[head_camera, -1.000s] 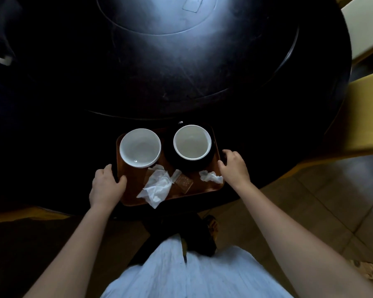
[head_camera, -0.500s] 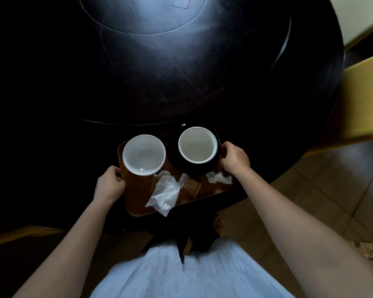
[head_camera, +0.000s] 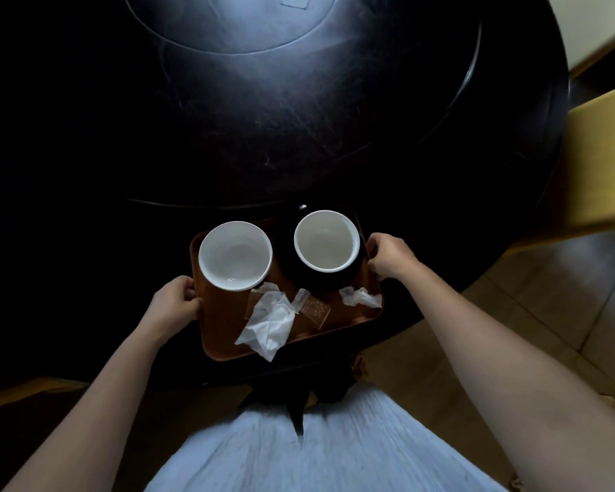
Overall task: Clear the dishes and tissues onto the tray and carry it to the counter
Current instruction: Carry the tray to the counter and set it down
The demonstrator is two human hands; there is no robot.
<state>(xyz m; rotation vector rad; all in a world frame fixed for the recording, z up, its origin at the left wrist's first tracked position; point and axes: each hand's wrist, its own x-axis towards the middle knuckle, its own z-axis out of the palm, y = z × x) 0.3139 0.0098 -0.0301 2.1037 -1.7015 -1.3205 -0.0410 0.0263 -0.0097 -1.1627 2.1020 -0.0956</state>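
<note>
A brown rectangular tray (head_camera: 224, 335) sits at the near edge of the round black table (head_camera: 299, 118). On it stand two white bowls: one at the left (head_camera: 235, 255), the other (head_camera: 326, 240) resting on a dark dish at the right. A large crumpled tissue (head_camera: 268, 323) lies at the tray's front, a smaller one (head_camera: 359, 297) at its right, with clear wrappers (head_camera: 315, 308) between them. My left hand (head_camera: 174, 301) is closed on the tray's left rim. My right hand (head_camera: 387, 255) is closed on its right rim.
A yellow chair (head_camera: 604, 161) stands at the table's right side. Tiled floor (head_camera: 547, 314) shows at the lower right. Another yellow chair edge (head_camera: 22, 392) lies at the lower left. My white skirt fills the bottom of the view.
Both hands went from resting open beside the tray to closing on its two rims. The tray has come slightly closer to me and now looks lifted a little.
</note>
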